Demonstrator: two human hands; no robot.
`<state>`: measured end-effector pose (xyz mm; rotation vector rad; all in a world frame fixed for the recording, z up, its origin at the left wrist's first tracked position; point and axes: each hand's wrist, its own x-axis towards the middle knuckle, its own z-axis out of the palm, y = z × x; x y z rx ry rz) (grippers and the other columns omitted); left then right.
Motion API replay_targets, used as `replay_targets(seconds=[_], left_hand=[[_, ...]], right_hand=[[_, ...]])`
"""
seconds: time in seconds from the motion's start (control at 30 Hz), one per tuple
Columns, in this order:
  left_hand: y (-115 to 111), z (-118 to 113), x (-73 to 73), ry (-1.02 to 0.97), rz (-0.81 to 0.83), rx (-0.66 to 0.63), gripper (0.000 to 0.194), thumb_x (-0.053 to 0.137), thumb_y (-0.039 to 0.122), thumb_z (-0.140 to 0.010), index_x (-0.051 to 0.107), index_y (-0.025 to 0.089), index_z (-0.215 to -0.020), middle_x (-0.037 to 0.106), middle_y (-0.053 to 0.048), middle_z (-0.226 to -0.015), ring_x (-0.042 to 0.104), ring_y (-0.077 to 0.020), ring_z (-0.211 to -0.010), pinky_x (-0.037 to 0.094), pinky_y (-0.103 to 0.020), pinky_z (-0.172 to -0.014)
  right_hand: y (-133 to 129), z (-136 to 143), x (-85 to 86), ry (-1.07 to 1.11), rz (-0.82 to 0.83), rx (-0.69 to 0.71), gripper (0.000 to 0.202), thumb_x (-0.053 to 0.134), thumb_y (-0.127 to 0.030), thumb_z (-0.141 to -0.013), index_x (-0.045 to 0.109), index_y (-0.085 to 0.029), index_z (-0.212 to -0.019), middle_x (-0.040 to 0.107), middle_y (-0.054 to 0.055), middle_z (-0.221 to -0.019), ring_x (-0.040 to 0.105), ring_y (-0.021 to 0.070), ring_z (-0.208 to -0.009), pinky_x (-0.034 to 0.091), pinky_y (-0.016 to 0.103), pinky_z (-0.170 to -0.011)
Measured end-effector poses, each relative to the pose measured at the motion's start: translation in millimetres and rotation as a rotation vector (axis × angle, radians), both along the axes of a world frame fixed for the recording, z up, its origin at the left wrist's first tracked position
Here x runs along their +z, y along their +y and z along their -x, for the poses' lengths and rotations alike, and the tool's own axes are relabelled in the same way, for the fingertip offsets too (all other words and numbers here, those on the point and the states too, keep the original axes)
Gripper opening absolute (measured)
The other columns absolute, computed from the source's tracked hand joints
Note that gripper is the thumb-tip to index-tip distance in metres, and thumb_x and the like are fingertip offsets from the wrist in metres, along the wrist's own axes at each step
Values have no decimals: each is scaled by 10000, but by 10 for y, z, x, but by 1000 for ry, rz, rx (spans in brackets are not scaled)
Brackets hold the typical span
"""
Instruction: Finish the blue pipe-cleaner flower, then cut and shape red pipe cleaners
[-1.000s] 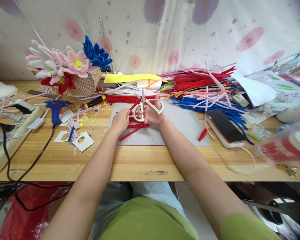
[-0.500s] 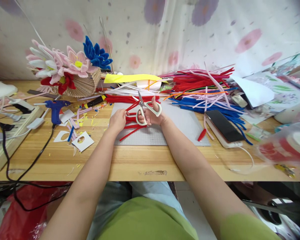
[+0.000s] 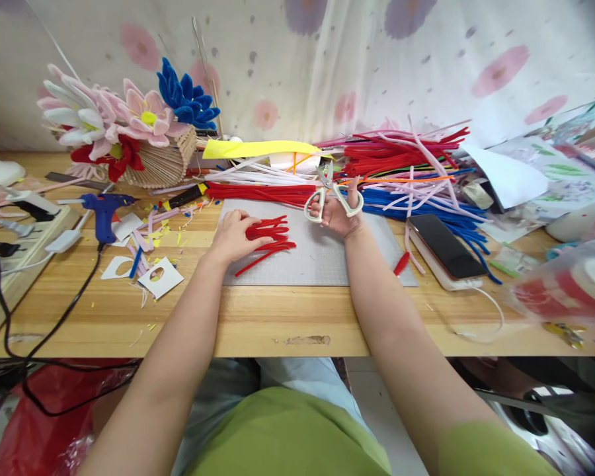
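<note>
Scissors with cream handles (image 3: 348, 199) hang on the fingers of my right hand (image 3: 341, 215), above the right part of the grey cutting mat (image 3: 322, 261). Their blades point away from me and are slightly apart. My left hand (image 3: 237, 237) rests over the left end of several short red pipe cleaners (image 3: 270, 229) lying on the mat, its fingers spread and curved around them. Longer red pipe cleaners (image 3: 262, 192) lie along the mat's back edge. Whether the left fingertips grip any piece is partly hidden.
A blue glue gun (image 3: 105, 215), white card pieces (image 3: 161, 278) and scraps lie left, near a power strip (image 3: 24, 264). Fuzzy flowers (image 3: 149, 119) stand behind. A phone (image 3: 446, 246), blue pipe cleaners (image 3: 426, 210) and a bagged cup (image 3: 570, 284) are right.
My right hand has moved right and slightly back with the scissors, away from my left hand. My left hand has let go of the raised red strips and lowered onto the short pieces.
</note>
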<state>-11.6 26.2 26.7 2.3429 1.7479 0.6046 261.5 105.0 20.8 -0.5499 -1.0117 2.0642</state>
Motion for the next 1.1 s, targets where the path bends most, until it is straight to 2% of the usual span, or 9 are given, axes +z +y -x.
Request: replay_targets(seconds=[0.13,0.23,0.3,0.43,0.7,0.83,0.93,1.03,1.1], left_hand=[[-10,3,-3,75,67,-79,769,656,676,-599,557,210,-1203,529,-86,-1193,460,-277,-1141,353,-405,-1005],[-3,-3,-31,151,99,-121,903,694,693,-518,508,206,-1255,536,-103,-1222,450,-308,-1155,339,-426,-1003],[12,-26,-50,195,101,-136,834,686,673,-550,534,203,-1222,553,-105,-1198,459,-307,-1133,347,-427,-984],[120,-115,-73,241,50,-151,541,586,541,-733,589,201,-1154,577,-94,-1157,462,-284,-1106,364,-413,-956],[503,-253,-123,260,40,-297,485,493,457,-833,542,230,-1260,547,-98,-1224,449,-259,-1163,325,-408,-1011],[578,-237,-30,251,55,-366,489,512,485,-818,568,239,-1236,568,-90,-1185,488,-242,-1129,335,-377,-1004],[658,-225,125,218,60,-278,432,449,511,-845,653,212,-1081,617,-79,-1083,533,-230,-1047,378,-356,-955],[785,-272,225,174,-15,-117,325,445,362,-868,660,178,-1028,619,-100,-1060,532,-237,-1043,394,-358,-933],[876,-341,220,204,-57,-88,310,487,253,-833,634,164,-1092,589,-122,-1128,494,-259,-1105,376,-383,-962]], right_hand=[[14,69,-43,1,29,-28,712,306,-822,-726,544,-160,-840,555,53,-669,567,169,-627,420,220,-346],[17,91,-47,23,39,-48,663,327,-798,-745,535,-174,-837,564,61,-676,567,175,-635,427,231,-351],[18,90,-40,39,45,-69,637,330,-782,-761,529,-182,-838,566,63,-676,566,176,-637,419,230,-352],[28,71,-32,92,63,-121,615,335,-771,-770,520,-188,-831,555,55,-670,565,170,-638,412,223,-355],[73,4,-76,201,50,-190,548,400,-749,-759,493,-212,-822,550,32,-681,557,159,-649,430,216,-363],[90,27,-73,162,16,-225,545,408,-755,-753,478,-216,-787,516,20,-640,537,150,-609,389,209,-338],[105,39,-74,147,-7,-245,544,395,-754,-763,460,-215,-738,440,-13,-564,468,119,-509,300,185,-294],[116,41,-87,146,1,-251,526,406,-728,-782,460,-209,-718,384,-38,-526,401,96,-447,236,171,-276],[119,48,-99,150,4,-254,500,424,-695,-799,463,-204,-710,380,-42,-520,395,88,-437,229,166,-277]])
